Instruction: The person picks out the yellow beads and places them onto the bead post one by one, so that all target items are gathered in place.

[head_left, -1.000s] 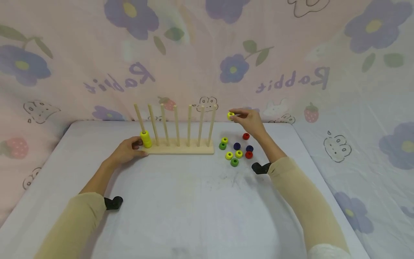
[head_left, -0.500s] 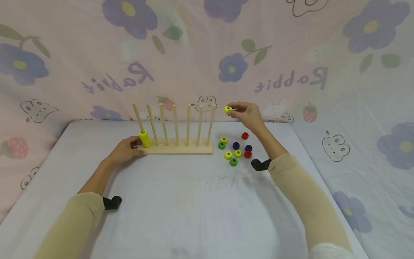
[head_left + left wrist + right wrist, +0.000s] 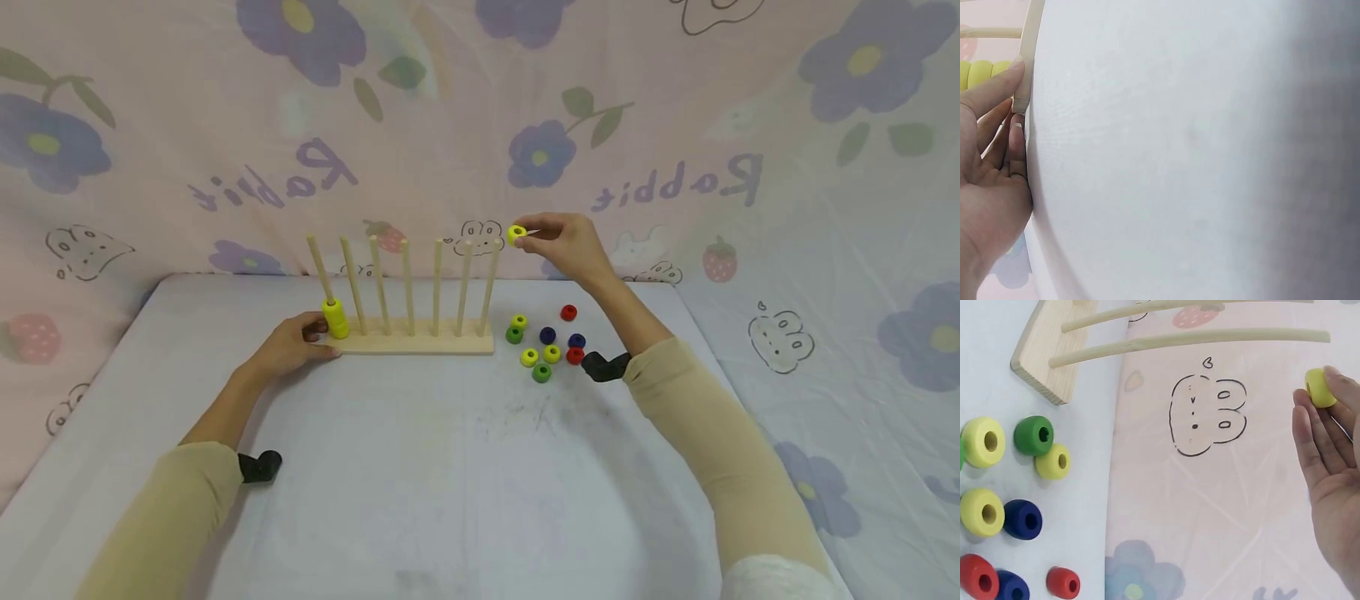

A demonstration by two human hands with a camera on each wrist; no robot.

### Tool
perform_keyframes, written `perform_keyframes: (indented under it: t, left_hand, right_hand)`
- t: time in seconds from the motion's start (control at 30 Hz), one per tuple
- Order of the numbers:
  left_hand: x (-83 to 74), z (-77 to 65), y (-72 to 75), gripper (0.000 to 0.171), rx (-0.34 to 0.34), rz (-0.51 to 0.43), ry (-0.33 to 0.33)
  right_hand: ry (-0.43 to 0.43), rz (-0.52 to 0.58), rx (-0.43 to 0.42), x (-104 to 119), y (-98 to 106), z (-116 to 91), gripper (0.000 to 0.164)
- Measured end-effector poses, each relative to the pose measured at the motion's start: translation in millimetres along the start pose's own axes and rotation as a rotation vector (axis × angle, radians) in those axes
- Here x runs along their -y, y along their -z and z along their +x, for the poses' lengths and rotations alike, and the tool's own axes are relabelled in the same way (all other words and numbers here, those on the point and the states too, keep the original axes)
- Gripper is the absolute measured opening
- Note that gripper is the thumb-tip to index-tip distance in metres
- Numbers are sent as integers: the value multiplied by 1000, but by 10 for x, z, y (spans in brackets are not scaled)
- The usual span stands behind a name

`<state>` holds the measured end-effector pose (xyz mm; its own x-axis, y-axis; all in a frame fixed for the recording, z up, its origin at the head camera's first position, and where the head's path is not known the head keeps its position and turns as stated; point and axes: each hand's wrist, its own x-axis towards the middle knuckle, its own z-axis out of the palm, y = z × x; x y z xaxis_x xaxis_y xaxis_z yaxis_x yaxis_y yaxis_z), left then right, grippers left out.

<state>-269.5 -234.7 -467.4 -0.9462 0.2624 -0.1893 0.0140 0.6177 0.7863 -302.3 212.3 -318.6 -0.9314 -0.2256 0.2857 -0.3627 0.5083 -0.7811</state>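
A wooden peg rack (image 3: 420, 342) with a row of upright pegs stands on the white table. Yellow beads (image 3: 335, 320) are stacked on its leftmost peg; the other pegs are bare. My left hand (image 3: 294, 343) holds the rack's left end, thumb along the front edge of the base and fingers curled around the end, as the left wrist view shows too. Between thumb and fingertips my right hand (image 3: 570, 246) pinches a yellow bead (image 3: 516, 235). That bead is up at peg-top height, just right of the rightmost peg (image 3: 1191, 347), its hole visible.
Loose beads lie right of the rack: yellow (image 3: 552, 354), green (image 3: 542, 372), dark blue (image 3: 547, 335) and red (image 3: 568, 312). A patterned cloth (image 3: 450, 125) hangs behind the table's back edge. A black wrist mount (image 3: 606, 367) sits over the table by the right sleeve.
My right hand has risen and moved left with the yellow bead, from above the loose beads to near the rightmost peg's top. The left hand has stayed on the rack.
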Motion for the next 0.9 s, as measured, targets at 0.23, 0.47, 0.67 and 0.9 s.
perform_keyframes:
  t: [0.23,0.47,0.67,0.9]
  left_hand:
    - [17,21,22,83,-2,3,-12]
    - [27,43,31,83,8,-4,-6]
    - [37,8,0,83,3,-10,9]
    - [31,28,7,84,6,8,0]
  right_hand:
    - [34,-5,20,165,-2,86,31]
    - [60,19,24,314,-54,175,31]
    - [97,66,55,528,-175,301,30]
    - [141,121,97,690,-275,364,28]
